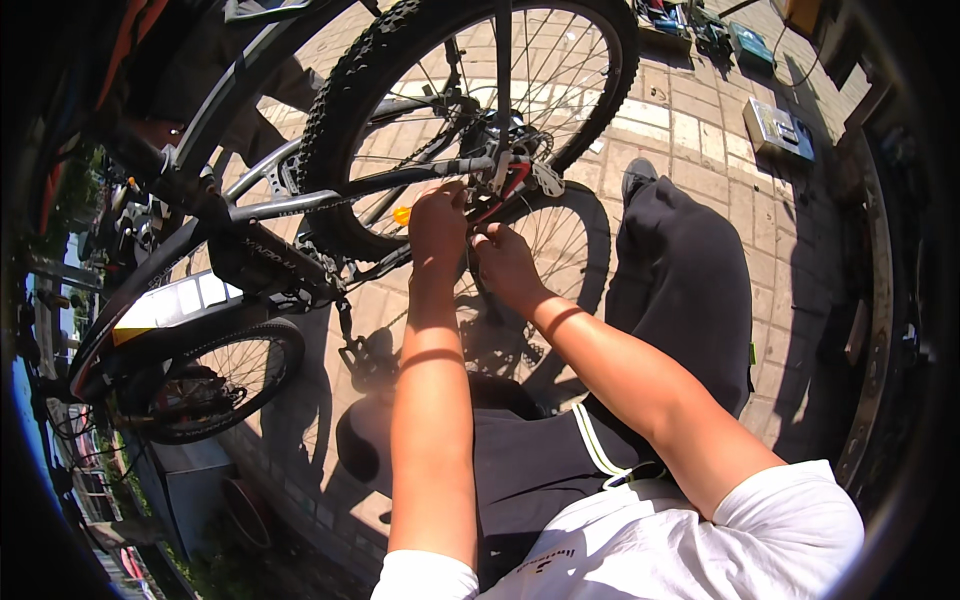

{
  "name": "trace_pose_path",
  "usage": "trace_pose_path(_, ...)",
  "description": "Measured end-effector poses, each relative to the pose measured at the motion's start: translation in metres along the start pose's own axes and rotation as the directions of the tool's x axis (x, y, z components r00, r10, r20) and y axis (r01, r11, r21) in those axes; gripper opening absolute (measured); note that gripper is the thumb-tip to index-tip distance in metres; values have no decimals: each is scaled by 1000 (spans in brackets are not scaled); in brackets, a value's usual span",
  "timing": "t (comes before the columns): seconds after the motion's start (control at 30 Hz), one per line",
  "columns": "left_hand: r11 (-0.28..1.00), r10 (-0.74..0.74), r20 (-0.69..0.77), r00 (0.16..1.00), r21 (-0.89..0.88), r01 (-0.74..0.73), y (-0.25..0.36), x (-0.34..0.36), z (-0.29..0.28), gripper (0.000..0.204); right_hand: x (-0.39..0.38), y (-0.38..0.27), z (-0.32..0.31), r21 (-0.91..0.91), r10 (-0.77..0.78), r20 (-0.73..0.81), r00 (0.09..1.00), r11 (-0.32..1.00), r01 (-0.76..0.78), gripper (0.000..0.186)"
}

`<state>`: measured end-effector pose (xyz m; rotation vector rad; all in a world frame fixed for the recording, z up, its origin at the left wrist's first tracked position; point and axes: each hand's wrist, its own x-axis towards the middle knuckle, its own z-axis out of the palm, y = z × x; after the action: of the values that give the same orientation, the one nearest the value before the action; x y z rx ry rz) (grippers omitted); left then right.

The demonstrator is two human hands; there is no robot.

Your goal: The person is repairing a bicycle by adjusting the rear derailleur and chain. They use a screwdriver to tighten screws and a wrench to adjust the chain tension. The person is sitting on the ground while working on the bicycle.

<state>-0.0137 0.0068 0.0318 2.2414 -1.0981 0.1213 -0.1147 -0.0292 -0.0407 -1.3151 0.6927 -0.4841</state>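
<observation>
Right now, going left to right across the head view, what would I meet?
Lower black-tyred spoked wheel, small bright-orange piece, bare left hand, bare right hand, dark grey shoe, silver-and-blue rectangular box.

Strong, hard sunlight falls from above and the far side, leaving the paving (700, 135) bright. The bicycle's large tyre (335, 130) throws a crisp, dark shadow toward the near side, spokes included. Narrow shadow bands cross the left forearm (432, 460) and right forearm (645, 390). The white shirt (700, 540) is close to washed out, while the dark trousers (690, 285) keep little detail. A pale haze lies left of the near middle. Fisheye distortion curves the outer parts, black fills the corners, and blue fringes the left rim.
</observation>
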Motion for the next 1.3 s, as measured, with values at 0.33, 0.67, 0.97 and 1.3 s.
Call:
trace_pose_path(0.33,618,-495,214,842,-594,515,15,17,24,21,0,-102,-91,-586,-116,194,974,782,210,33)
trace_pose_path(0.67,616,-518,148,843,-619,487,7,-2,31,28,10,-83,-88,-481,90,307,948,874,72,21)
trace_pose_path(0.97,853,-187,-163,969,-516,78,-8,-9,51,11,0,-130,-72,-831,-374,151,915,454,323,20)
trace_pose_path(1.3,894,-162,-175,971,-443,69,-15,-12,48,15,-21,-148,-77,-528,-419,242,875,700,481,13)
